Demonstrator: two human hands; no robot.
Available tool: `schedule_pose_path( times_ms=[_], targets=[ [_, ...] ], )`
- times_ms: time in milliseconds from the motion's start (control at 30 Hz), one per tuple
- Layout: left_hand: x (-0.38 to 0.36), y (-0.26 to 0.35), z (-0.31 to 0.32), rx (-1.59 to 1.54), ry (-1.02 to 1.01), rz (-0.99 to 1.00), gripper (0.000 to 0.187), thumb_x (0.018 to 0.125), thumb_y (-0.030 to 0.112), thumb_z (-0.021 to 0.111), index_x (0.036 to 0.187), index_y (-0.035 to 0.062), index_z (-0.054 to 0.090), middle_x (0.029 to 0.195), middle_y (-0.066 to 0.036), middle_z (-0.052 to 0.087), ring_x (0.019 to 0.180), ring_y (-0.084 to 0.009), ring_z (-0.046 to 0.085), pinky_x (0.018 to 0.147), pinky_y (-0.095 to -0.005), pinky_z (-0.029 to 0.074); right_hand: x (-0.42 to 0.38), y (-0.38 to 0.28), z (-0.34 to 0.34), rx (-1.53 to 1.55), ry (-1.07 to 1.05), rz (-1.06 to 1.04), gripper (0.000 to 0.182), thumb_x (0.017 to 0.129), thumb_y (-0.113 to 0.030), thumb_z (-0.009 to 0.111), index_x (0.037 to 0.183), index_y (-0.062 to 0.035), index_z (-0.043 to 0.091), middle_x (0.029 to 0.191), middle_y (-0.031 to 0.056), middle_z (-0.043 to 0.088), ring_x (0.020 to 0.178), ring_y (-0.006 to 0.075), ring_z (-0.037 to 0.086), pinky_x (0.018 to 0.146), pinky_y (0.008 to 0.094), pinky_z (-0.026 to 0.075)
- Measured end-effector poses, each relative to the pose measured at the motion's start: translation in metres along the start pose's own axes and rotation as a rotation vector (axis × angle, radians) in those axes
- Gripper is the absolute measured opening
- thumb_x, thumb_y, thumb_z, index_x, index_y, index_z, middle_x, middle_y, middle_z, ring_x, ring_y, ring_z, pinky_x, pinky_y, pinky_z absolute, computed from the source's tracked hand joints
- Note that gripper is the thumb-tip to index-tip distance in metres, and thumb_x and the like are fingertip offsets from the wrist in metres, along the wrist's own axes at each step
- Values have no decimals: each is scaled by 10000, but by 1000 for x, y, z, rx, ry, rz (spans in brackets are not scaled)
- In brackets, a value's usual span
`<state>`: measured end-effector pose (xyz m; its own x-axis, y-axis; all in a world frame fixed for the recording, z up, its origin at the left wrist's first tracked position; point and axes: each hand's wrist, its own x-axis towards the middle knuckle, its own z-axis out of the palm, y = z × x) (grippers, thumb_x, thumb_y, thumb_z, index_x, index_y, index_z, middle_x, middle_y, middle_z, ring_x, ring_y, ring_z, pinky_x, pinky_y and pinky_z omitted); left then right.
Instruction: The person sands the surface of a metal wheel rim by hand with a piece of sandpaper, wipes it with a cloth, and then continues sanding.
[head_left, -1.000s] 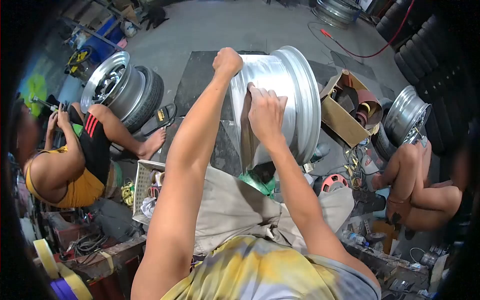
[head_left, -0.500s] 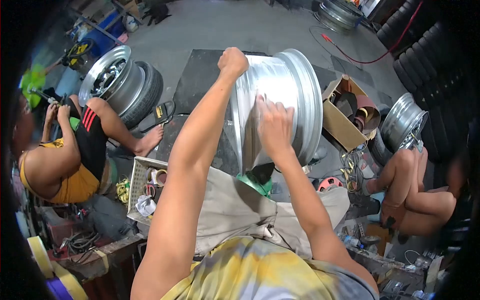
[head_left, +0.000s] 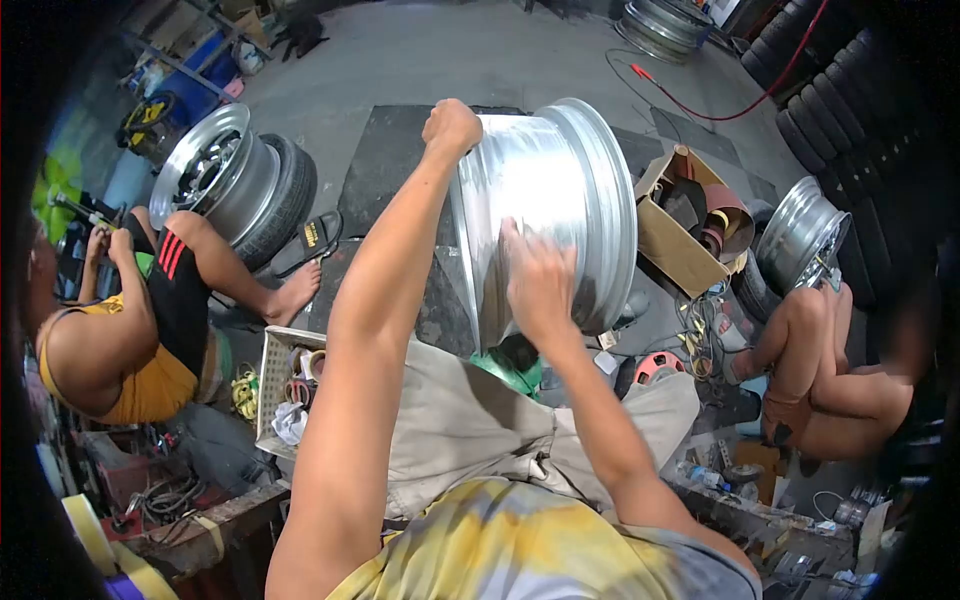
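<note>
A bare silver wheel rim (head_left: 530,170) stands on its side between my knees, its barrel shiny and brightly lit. My left hand (head_left: 452,127) is closed over the far end of its left edge. Against the near part of the barrel is my right hand (head_left: 542,285), its fingers stretched forward and apart, somewhat smeared by motion. Whether anything thin lies under those fingertips is hidden. Under the rim, a piece of green material (head_left: 508,370) shows beside my trousers.
An open cardboard box (head_left: 685,245) of abrasive rolls stands right of the rim. A white basket (head_left: 268,385) is at my left. People sit on both sides, near a wheel with a tyre (head_left: 275,190) and another rim (head_left: 800,235). A red hose (head_left: 730,118) hangs behind.
My right hand has slid a little nearer to me along the barrel. My left hand keeps its hold on the edge, and the whole view has shifted slightly.
</note>
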<state>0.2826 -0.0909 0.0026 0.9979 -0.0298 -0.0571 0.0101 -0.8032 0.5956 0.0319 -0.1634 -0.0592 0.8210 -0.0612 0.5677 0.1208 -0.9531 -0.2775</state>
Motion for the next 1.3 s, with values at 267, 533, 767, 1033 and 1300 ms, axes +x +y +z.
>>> schedule_pose_path(
  times_ms=[267,533,767,1033,1300],
  targets=[
    [3,1,0,63,-6,12,345,895,115,617,1177,-49,729,1270,-241,702,1212,-389,673,995,-443,555,23,6,11,-44,95,-3,417,878,-13,563,1282,-38,664,1067,101,715,957,258,647,844,433,408],
    [9,-1,4,34,14,-7,339,881,115,623,1152,-54,736,1245,-251,711,1194,-390,682,996,-438,550,45,10,17,-76,82,54,421,886,-39,571,1298,-17,659,1022,95,698,939,257,645,839,424,414],
    [9,-4,7,66,6,-5,368,894,124,615,1200,-56,711,1273,-260,695,1217,-406,666,1021,-461,534,26,21,15,-51,128,28,426,882,-40,575,1300,-10,650,976,98,685,914,259,640,823,439,426],
    [5,-6,7,60,24,35,371,890,137,621,1182,-72,713,1261,-270,696,1199,-418,671,1006,-460,542,17,21,8,-69,97,46,466,853,-2,580,1316,-9,631,1079,146,720,963,290,672,864,443,449],
    [8,-16,14,30,35,66,356,901,142,619,1174,-68,712,1255,-277,695,1200,-415,672,1005,-456,544,14,36,-7,-149,-20,1,434,888,-63,570,1313,2,628,1091,149,720,945,277,670,877,424,462]
  ],
)
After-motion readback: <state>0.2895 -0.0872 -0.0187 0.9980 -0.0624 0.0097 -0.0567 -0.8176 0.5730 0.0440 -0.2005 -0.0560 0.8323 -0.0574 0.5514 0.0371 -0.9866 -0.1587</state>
